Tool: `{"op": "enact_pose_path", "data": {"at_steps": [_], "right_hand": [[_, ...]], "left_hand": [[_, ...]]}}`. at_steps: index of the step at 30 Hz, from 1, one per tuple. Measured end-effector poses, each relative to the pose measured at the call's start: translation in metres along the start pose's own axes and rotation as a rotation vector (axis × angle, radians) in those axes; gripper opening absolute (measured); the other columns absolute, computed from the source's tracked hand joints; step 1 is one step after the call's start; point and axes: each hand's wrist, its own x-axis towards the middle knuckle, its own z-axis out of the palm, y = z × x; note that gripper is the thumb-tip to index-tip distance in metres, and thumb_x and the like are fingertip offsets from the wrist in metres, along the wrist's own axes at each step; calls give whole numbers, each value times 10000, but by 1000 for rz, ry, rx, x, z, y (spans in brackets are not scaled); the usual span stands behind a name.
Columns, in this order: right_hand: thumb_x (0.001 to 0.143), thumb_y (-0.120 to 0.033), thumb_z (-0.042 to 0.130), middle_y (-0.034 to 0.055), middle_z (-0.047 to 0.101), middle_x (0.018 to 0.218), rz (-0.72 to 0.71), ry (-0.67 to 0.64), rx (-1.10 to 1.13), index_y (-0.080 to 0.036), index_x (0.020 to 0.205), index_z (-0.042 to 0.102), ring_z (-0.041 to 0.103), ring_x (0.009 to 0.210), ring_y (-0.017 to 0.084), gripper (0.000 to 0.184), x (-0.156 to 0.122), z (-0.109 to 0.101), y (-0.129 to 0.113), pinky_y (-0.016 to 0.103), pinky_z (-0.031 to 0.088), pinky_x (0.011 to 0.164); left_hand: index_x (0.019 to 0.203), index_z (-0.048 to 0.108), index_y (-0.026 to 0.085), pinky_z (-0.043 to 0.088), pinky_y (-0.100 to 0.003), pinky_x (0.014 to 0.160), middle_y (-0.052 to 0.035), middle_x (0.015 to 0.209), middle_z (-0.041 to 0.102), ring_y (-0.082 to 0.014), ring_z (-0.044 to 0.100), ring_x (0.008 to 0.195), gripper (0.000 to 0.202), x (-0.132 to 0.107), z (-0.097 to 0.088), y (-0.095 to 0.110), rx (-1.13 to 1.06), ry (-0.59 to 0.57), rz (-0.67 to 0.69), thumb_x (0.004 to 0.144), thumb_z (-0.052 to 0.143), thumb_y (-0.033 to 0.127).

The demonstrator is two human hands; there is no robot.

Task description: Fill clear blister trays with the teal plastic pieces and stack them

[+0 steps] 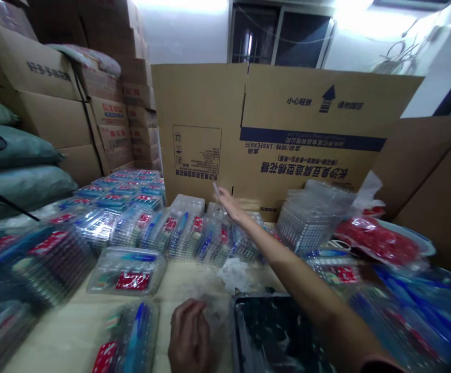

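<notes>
My right hand [227, 203] reaches far across the table, over a row of clear plastic blister packs of blue pens [171, 233]. Its fingers point up and left, and a thin pale item seems to stick out from them, too blurred to name. My left hand [189, 336] is curled at the near edge of the view, beside a crumpled sheet of clear plastic [215, 313]. Next to it lies a blister pack with a blue pen and a red label [128, 336]. Another such pack [127, 270] lies flat just beyond.
A black tray [276, 331] sits under my right forearm. Packs are heaped left and right, and a red bag [377, 241] lies at right. Behind stand a large flattened cardboard sheet [272, 129], stacked cartons [104, 114] and grey-green sacks [15, 150].
</notes>
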Motion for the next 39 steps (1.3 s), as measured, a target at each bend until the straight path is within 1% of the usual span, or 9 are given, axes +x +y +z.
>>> {"op": "enact_pose_path", "data": {"at_steps": [3, 5, 8, 11, 14, 19, 27, 35, 39], "right_hand": [[954, -486, 404, 15, 388, 1545, -221, -245, 326, -318, 1513, 325, 373, 1388, 277, 589, -95, -4, 8, 463, 326, 1111], [916, -549, 484, -13, 332, 1577, -236, -384, 538, -347, 1507, 334, 343, 1416, 281, 643, -164, -1, 18, 473, 273, 1150], [940, -582, 441, -31, 286, 1595, -158, -327, 660, -349, 1507, 338, 211, 1484, 240, 622, -241, 7, 33, 460, 129, 1213], [943, -633, 383, -28, 249, 1609, -47, -211, 727, -339, 1513, 330, 184, 1493, 217, 644, -277, 15, 52, 444, 99, 1225], [912, -691, 389, -7, 237, 1614, 2, -182, 776, -317, 1526, 304, 214, 1484, 224, 724, -292, 15, 67, 441, 149, 1218], [927, -690, 351, 4, 212, 1622, -59, -163, 780, -285, 1545, 255, 197, 1490, 203, 746, -308, 3, 75, 402, 152, 1220], [965, -621, 345, 8, 270, 1602, -77, -124, 743, -291, 1548, 246, 224, 1477, 196, 677, -315, -9, 72, 391, 174, 1216], [964, -623, 345, 14, 293, 1591, -79, -109, 717, -300, 1544, 257, 242, 1466, 209, 670, -312, -5, 74, 407, 191, 1211], [955, -629, 363, 24, 322, 1572, -55, -104, 751, -300, 1538, 280, 304, 1428, 233, 674, -309, 0, 76, 407, 286, 1166]], "left_hand": [[1034, 693, 171, 521, -271, 664, -57, 832, 678, -164, 634, 720, 313, 24, -7, 52, -470, -111, -494, 837, 666, 412], [1062, 697, 145, 519, -246, 621, -68, 847, 697, -159, 642, 717, 461, 34, -3, 80, -754, -167, -726, 737, 760, 466], [894, 730, 115, 494, -194, 566, -44, 755, 699, -105, 611, 605, 482, 28, 9, 106, -908, -204, -915, 537, 901, 389], [761, 726, 103, 456, -159, 506, -6, 623, 662, -65, 557, 510, 441, 6, 19, 117, -905, -243, -1029, 440, 935, 323], [777, 735, 112, 449, -145, 485, 3, 606, 663, -60, 556, 493, 449, -14, 24, 125, -881, -270, -1087, 424, 938, 301], [799, 743, 117, 476, -129, 500, -1, 625, 682, -57, 567, 498, 470, -28, 28, 136, -834, -299, -1097, 403, 947, 263], [789, 741, 112, 485, -127, 496, -2, 589, 663, -62, 561, 490, 392, -29, 32, 149, -796, -313, -1099, 449, 913, 203], [815, 751, 117, 486, -124, 499, 1, 617, 667, -54, 551, 501, 412, -28, 33, 142, -792, -313, -1097, 457, 918, 236], [791, 746, 116, 488, -131, 509, -2, 629, 671, -59, 556, 511, 399, -27, 34, 140, -801, -309, -1099, 448, 917, 227]]}}
